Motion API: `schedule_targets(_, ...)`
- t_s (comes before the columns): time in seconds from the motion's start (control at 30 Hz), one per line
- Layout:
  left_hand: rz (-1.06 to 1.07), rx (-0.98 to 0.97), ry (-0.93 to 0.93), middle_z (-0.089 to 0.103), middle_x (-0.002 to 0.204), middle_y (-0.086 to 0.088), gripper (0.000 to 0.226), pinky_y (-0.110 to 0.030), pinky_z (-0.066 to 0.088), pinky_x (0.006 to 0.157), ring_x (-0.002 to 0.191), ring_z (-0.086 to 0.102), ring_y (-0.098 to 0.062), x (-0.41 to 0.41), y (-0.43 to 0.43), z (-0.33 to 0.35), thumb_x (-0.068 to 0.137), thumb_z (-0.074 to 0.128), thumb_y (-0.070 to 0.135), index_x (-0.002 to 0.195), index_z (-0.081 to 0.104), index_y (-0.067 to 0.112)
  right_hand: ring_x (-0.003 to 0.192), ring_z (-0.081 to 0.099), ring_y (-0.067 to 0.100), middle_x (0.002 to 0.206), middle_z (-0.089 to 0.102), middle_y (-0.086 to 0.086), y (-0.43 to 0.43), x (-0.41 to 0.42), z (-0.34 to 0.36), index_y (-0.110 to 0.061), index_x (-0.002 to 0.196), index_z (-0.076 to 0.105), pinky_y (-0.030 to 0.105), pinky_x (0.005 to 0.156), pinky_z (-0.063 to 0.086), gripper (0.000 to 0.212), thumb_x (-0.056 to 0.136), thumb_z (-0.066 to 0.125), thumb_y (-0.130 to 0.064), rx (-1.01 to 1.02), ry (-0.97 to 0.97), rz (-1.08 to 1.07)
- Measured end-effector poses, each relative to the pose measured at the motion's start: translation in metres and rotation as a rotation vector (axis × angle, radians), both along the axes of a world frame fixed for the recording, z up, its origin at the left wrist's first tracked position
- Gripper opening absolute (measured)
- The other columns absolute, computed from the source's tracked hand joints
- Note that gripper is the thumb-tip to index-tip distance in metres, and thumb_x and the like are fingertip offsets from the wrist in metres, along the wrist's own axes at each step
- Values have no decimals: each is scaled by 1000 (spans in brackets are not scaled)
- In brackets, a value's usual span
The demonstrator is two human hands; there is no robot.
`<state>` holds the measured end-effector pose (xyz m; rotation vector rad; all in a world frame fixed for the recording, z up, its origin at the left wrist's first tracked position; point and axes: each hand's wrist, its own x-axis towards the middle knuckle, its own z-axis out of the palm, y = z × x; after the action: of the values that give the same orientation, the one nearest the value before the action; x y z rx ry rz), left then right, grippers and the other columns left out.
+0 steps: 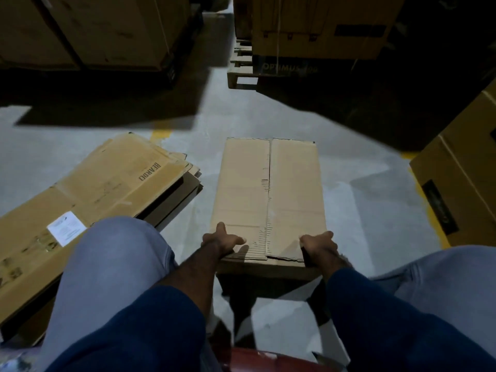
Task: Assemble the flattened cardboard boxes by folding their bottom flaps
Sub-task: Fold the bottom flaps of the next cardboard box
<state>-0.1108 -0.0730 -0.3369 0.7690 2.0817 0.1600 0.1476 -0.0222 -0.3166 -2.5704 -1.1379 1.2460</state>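
A brown cardboard box stands on the concrete floor in front of me, its flaps folded shut and meeting at a ragged seam down the middle. My left hand lies on the near left part of the top, thumb spread, fingers over the near edge. At the near right corner my right hand grips the box, fingers curled round the edge. A stack of flattened cardboard boxes lies on the floor to my left, partly behind my left knee.
Large cartons on pallets stand at the back left and back right. Another big carton sits at the right. Yellow floor lines mark the grey floor. My knees flank the box.
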Motion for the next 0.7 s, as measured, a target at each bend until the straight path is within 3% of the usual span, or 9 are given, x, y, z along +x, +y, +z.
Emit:
schedule_targets(0.1, 2, -58, -59, 49, 122, -12, 75, -38, 49, 91, 115, 54, -35, 1, -12, 6, 71, 84, 47, 124, 37, 21, 130, 47, 36, 135, 47, 13, -23, 3, 9, -9, 137, 35, 36, 94, 39, 59, 91, 62, -33, -17, 20, 22)
schedule_targets(0.17, -26, -91, -106, 53, 128, -16, 78, -39, 48, 85, 112, 55, -33, 5, -19, 14, 78, 84, 36, 133, 34, 14, 130, 48, 35, 139, 48, 16, -29, 5, 15, -6, 144, 33, 37, 98, 41, 71, 85, 67, -28, -87, 79, 12)
schedule_targets(0.2, -43, -110, -98, 52, 133, -17, 75, -38, 45, 81, 113, 54, -33, 10, -23, 20, 84, 81, 29, 138, 33, 9, 122, 55, 34, 131, 55, 13, -32, 5, 20, -5, 142, 37, 36, 95, 45, 77, 76, 72, -25, -139, 123, -23)
schedule_targets(0.23, -70, -108, -68, 52, 136, -18, 71, -38, 43, 79, 114, 55, -32, 13, -26, 26, 88, 78, 24, 141, 36, 5, 108, 62, 32, 118, 62, 12, -33, 4, 25, -4, 135, 45, 37, 94, 52, 72, 71, 73, -24, -156, 154, -42)
schedule_targets(0.3, -112, -68, -10, 59, 134, -16, 57, -33, 46, 77, 110, 60, -29, 18, -28, 35, 90, 76, 25, 135, 52, 0, 91, 63, 31, 104, 66, 13, -30, -1, 35, -2, 114, 59, 38, 85, 59, 40, 85, 68, -29, -106, 156, 57)
schedule_targets(0.4, -160, 13, -10, 63, 125, -12, 41, -31, 49, 78, 112, 64, -30, 29, -28, 42, 94, 70, 28, 123, 65, -1, 104, 62, 34, 125, 63, 16, -25, -21, 59, -1, 127, 60, 34, 72, 53, 46, 95, 67, -33, 51, 201, 224)
schedule_targets(0.47, -149, 82, -113, 66, 108, -15, 22, -30, 48, 68, 91, 68, -27, 44, -29, 53, 98, 65, 21, 107, 68, 1, 102, 62, 30, 116, 64, 12, -26, -32, 71, -3, 124, 62, 33, 70, 51, 41, 95, 69, -31, 109, 350, 236)
schedule_targets(0.53, -64, 134, -266, 58, 84, -10, 12, -25, 40, 59, 65, 55, -17, 60, -37, 67, 99, 60, 13, 87, 60, 11, 91, 61, 26, 105, 64, 10, -30, -39, 74, -6, 113, 65, 30, 70, 45, 29, 96, 67, -29, 89, 471, 205)
schedule_targets(0.7, 69, 80, -505, 54, 82, -3, 20, -29, 37, 68, 76, 53, -17, 82, -45, 68, 102, 55, 38, 98, 56, 18, 74, 62, 23, 90, 67, 10, -37, -30, 74, -6, 106, 68, 29, 62, 44, 23, 99, 59, -26, 66, 545, 123)
